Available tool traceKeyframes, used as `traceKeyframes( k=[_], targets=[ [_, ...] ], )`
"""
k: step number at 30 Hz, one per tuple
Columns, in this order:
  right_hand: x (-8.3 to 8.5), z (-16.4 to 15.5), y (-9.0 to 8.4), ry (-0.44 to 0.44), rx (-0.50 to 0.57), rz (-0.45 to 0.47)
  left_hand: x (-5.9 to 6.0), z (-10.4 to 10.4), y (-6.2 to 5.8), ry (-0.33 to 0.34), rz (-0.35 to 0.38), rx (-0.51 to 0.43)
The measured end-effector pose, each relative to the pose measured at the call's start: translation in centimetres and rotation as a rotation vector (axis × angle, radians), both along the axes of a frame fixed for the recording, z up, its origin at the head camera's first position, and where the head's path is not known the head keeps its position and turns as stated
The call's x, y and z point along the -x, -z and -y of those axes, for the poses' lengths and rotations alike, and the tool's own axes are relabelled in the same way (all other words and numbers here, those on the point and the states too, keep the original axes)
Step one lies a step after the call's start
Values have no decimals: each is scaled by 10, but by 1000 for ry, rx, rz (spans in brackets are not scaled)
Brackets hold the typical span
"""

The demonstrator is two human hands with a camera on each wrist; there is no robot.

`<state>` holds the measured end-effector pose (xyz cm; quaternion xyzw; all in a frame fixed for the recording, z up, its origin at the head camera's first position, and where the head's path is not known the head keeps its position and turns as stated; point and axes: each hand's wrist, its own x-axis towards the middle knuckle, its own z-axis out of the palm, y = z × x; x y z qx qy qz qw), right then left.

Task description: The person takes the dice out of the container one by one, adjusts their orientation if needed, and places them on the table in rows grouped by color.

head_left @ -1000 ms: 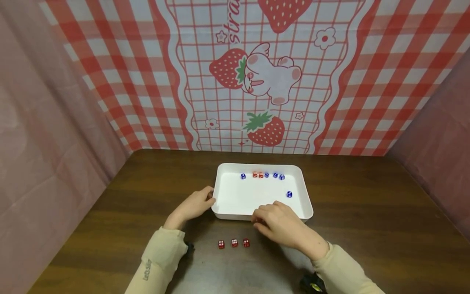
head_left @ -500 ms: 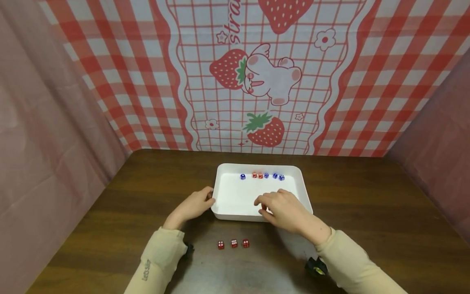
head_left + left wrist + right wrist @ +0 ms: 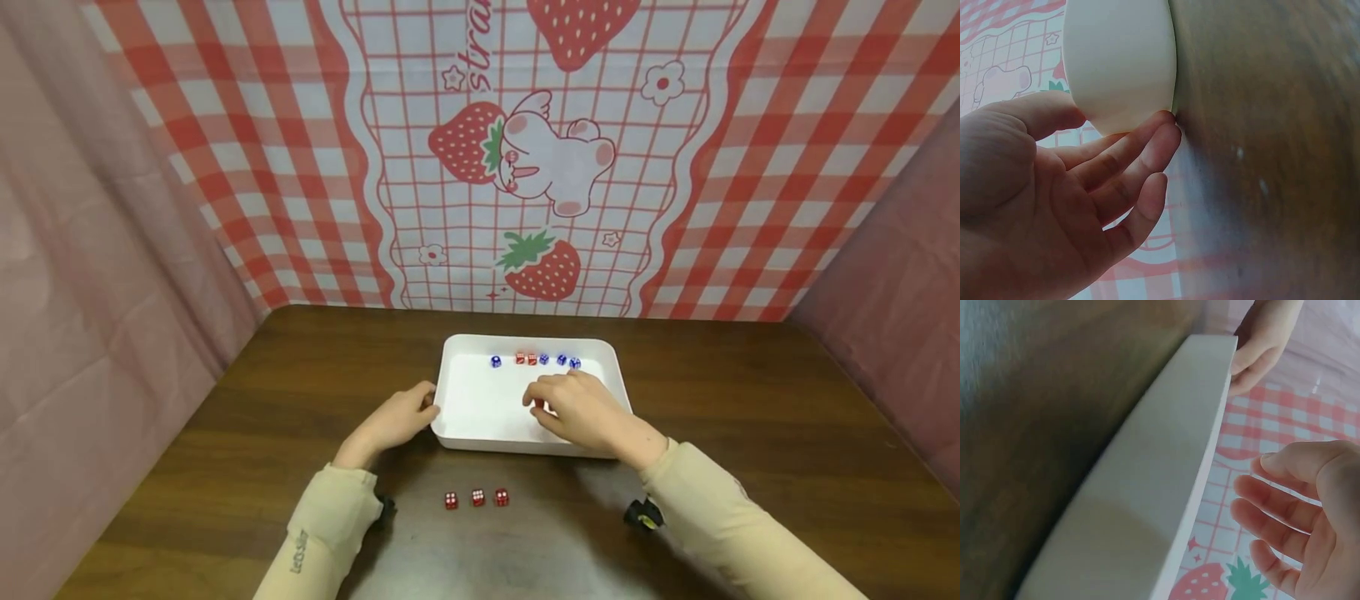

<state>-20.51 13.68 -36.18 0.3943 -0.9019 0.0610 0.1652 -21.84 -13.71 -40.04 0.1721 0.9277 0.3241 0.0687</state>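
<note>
A white tray sits mid-table, with several blue and red dice lined along its far wall. My left hand holds the tray's near-left corner; in the left wrist view the thumb lies over the rim and the fingers press the wall of the tray. My right hand hovers over the tray floor, fingers loosely bent. The right wrist view shows these fingers holding nothing, beside the tray's wall. Three red dice stand in a row on the table in front of the tray.
The dark wooden table is closed in by pink cloth walls at left and right, and a strawberry-print cloth at the back. Black wrist mounts show below both sleeves.
My right hand moved from the tray's near edge forward over the tray floor, now covering the lone blue die at the right. The left hand and the three red dice stayed put.
</note>
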Motion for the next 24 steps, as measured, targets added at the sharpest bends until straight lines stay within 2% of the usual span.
traceKeyframes(
  k=[7,15,24],
  targets=[
    [11,-5,-5,32,-14,4,0,-1,0,-3,-16,7],
    [18,-9,-4,71,-48,150,-1,-1,0,-3,-9,5],
    [36,-11,-2,77,-73,110,-1,-2,0,-12,-18,23]
  ],
)
